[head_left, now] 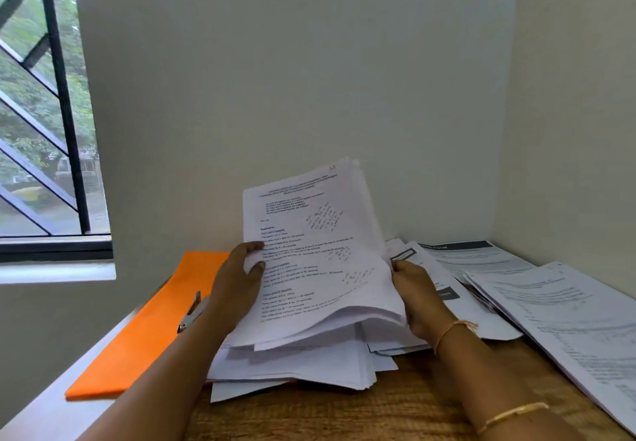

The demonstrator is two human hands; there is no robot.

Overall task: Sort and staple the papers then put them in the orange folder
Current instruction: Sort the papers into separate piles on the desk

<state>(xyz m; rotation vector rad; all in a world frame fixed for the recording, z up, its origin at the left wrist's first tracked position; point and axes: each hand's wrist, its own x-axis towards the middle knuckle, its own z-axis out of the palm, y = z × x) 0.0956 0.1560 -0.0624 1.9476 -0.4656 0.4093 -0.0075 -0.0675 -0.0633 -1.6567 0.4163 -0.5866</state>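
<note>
The left hand (pixel 237 282) and the right hand (pixel 418 297) are gripping a raised sheaf of papers (pixel 316 254) by its side edges, and places follow from that grip. Above it, bare wall (pixel 309 62) is leaving open air. Behind it, the wall is closing the way. Beneath it, a loose pile (pixel 303 368) is covering the wooden table (pixel 413 406). Left of the grip, the orange folder (pixel 144 330) and a stapler (pixel 192 313) lying on it are filling the surface. Right of it, spread documents (pixel 568 320) are reaching the side wall. Nearer the person, bare tabletop is lying open between the forearms.
</note>
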